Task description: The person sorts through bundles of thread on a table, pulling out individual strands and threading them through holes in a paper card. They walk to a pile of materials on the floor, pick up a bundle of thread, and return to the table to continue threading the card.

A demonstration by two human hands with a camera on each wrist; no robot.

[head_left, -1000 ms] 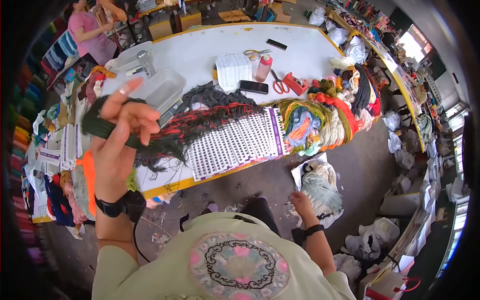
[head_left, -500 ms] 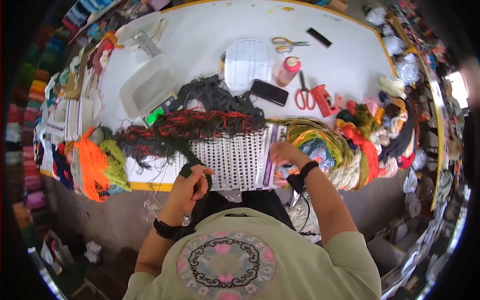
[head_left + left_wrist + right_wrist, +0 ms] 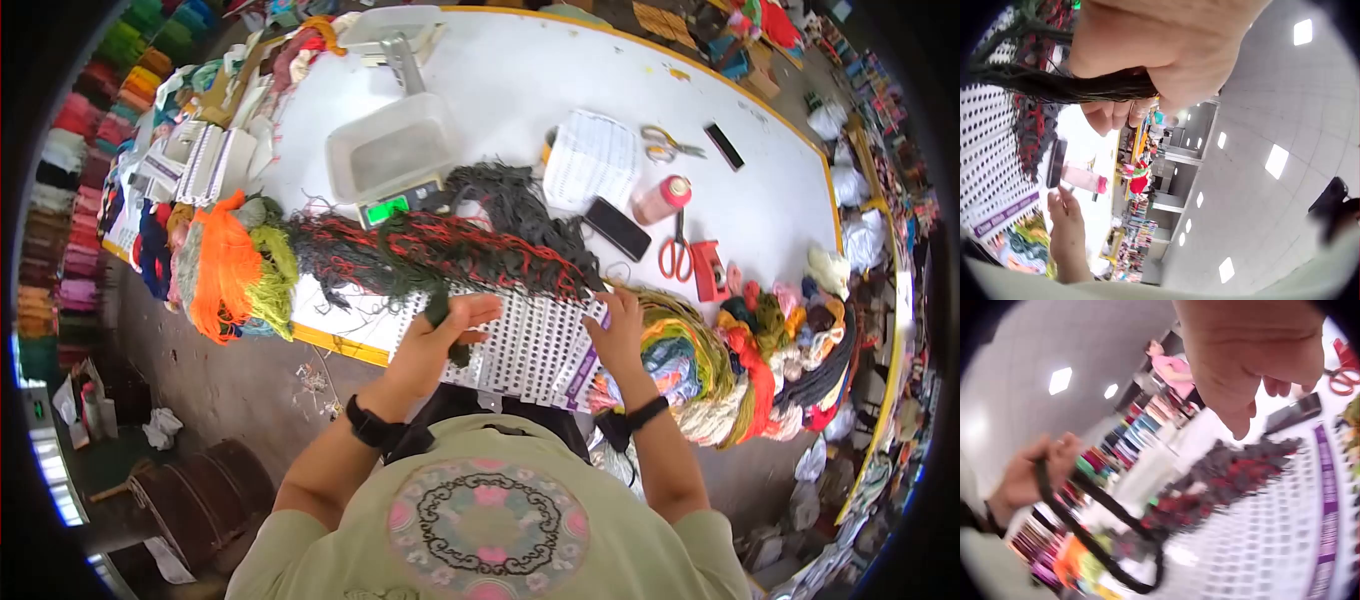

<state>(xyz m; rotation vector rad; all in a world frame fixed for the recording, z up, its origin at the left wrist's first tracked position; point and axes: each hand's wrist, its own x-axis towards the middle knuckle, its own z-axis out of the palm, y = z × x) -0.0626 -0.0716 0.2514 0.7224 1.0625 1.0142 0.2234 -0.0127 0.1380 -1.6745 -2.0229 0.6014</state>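
A looped hank of dark green yarn (image 3: 438,308) hangs from my left hand (image 3: 440,338), held in the crook of the thumb. Its loop (image 3: 1100,557) droops below that hand in the right wrist view. That hand is above the near edge of the fanned white punched cards (image 3: 520,345), its fingers pointing right. My right hand (image 3: 618,328) is over the right end of those cards, by the purple-edged one (image 3: 1329,506), fingers loosely bent with nothing between them. Behind the cards lies a long tangle of black and red yarn (image 3: 480,250).
Colourful yarn hanks (image 3: 745,365) pile up at the right; orange yarn (image 3: 225,265) hangs over the left edge. Farther back are a clear plastic tub (image 3: 390,150), a scale with a lit green display (image 3: 385,210), a phone (image 3: 617,230), red scissors (image 3: 676,258) and a pink bottle (image 3: 662,200).
My left hand, raised at the left with the green hank, has come down and right to the cards. My right hand has risen from beside my body to the cards' right end.
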